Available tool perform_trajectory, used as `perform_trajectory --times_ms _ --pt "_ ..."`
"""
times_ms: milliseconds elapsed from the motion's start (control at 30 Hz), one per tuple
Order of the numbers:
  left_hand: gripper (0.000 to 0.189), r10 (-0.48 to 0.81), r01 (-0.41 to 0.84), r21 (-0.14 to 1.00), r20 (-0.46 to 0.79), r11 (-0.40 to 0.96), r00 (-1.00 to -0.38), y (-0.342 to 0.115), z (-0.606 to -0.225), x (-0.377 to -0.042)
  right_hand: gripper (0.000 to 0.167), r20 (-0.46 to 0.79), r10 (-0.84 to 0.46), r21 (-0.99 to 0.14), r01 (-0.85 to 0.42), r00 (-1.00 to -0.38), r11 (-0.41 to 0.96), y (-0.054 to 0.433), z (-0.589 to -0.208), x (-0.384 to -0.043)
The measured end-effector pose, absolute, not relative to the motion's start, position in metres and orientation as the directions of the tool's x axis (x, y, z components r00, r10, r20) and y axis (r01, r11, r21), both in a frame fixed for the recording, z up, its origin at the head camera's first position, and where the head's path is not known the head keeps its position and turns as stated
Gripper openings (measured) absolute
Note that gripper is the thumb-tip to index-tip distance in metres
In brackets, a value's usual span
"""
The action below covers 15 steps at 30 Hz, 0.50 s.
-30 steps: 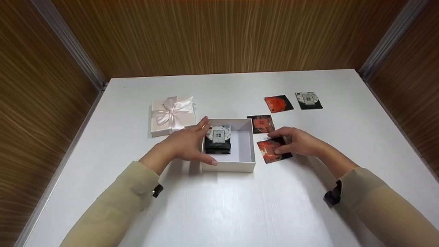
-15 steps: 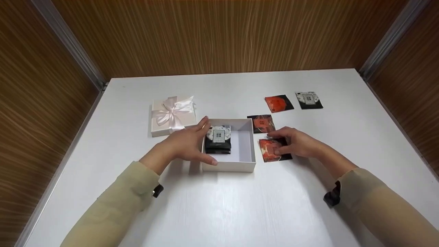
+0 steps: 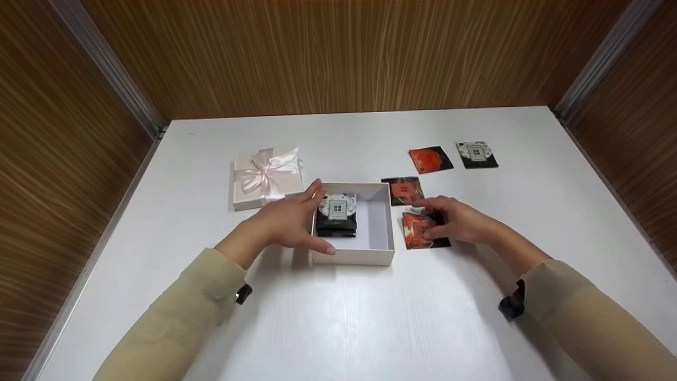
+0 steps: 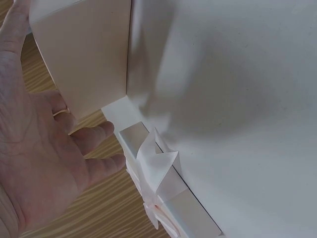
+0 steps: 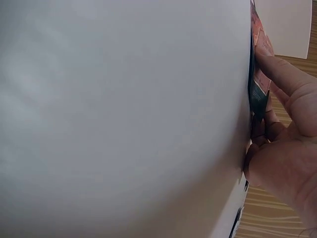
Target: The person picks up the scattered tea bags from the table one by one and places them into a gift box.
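My left hand (image 3: 285, 222) spans the left side of a white open box (image 3: 353, 257), its straight thumb along the front wall and index finger at the back left corner. Inside, on the left, lies a small stack of black-and-white sachets (image 3: 337, 211). Right of the box, my right hand (image 3: 465, 219) pinches a red-and-black sachet (image 3: 413, 233) lying on the table. In the right wrist view the thumb (image 5: 282, 69) presses on its printed face, with the other fingers at its edge. Just behind it is a second red-and-black sachet (image 3: 403, 190), close to the box wall.
A pale pink lid (image 3: 246, 197) with a ribbon bow (image 3: 263, 174) stands behind my left hand. Farther back on the right lie an orange-and-black sachet (image 3: 429, 160) and a black-and-white sachet (image 3: 476, 154). Wood-grain panels (image 3: 349, 58) enclose the white table (image 3: 338, 328).
The red-and-black sachet under my right hand has turned slightly and slid a little to the right, so it lies straighter. My left hand and the box hold still.
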<state>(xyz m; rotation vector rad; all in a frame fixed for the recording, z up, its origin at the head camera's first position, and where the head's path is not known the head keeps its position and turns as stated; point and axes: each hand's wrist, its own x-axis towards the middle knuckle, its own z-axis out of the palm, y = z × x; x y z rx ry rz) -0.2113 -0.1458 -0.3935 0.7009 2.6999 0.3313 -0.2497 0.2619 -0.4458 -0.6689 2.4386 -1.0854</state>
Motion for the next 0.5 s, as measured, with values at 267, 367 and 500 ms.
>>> perform_trajectory --times_ms 267,367,500 --pt "0.14 0.508 0.434 0.296 -0.255 0.851 -0.823 -0.1455 -0.3937 -0.2109 0.055 -0.124 -0.565 -0.758 -0.29 -0.816 0.584 0.2631 -0.4503 -0.2513" --pt "0.14 0.512 0.436 0.302 -0.251 0.848 -0.822 -0.1457 -0.3936 -0.2107 0.048 -0.122 -0.558 -0.755 -0.288 -0.821 0.589 0.2632 -0.4514 -0.2514" --pt "0.14 0.51 0.434 0.303 -0.248 0.848 -0.823 -0.1458 -0.3937 -0.2108 0.044 -0.133 -0.55 -0.765 -0.268 -0.824 0.586 0.2629 -0.451 -0.2505"
